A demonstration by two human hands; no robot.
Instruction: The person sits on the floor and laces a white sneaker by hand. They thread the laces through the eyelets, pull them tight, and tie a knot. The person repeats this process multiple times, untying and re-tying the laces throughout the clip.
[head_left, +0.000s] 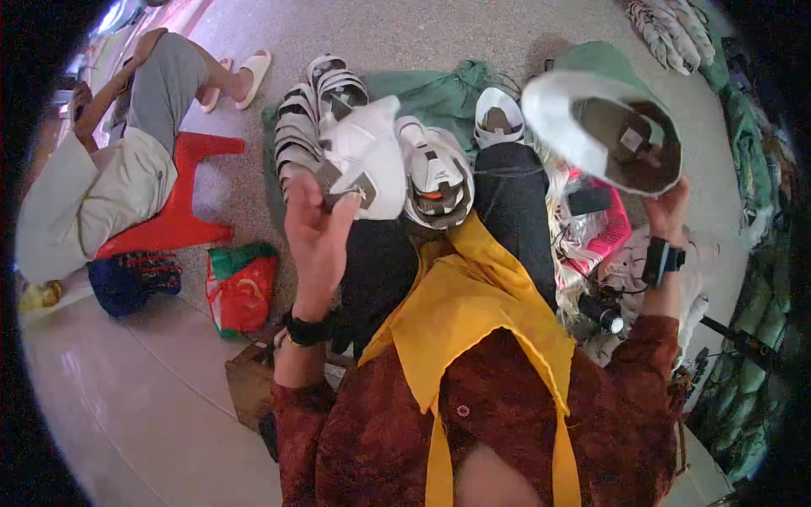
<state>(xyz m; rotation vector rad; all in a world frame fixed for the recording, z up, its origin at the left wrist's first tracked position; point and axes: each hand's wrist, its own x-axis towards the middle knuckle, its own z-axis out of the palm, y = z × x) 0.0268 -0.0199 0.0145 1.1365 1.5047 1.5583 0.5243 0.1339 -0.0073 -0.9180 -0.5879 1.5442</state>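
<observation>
A white shoe upper [376,144] is in my left hand [317,241], its thumb and fingers closed on the grey-lined end. Raised at the right, a second white shoe upper [553,110] shows its brownish-grey inside, and my right hand [667,211] grips its near edge. Between my knees sits another white shoe upper [435,177] with a dark opening and a bit of orange inside. Nested white uppers [297,135] form a curved row beyond my left hand, and more uppers [340,89] lie beside them. One white upper [498,118] stands past my right knee.
Green cloth [422,93] lies under the uppers. A pink basket [615,228] with white laces [564,215] is by my right leg. Leftward, a person [101,194] sits on a red stool [198,182], near a red-green bag [241,291]. Green sacks [743,152] line the right.
</observation>
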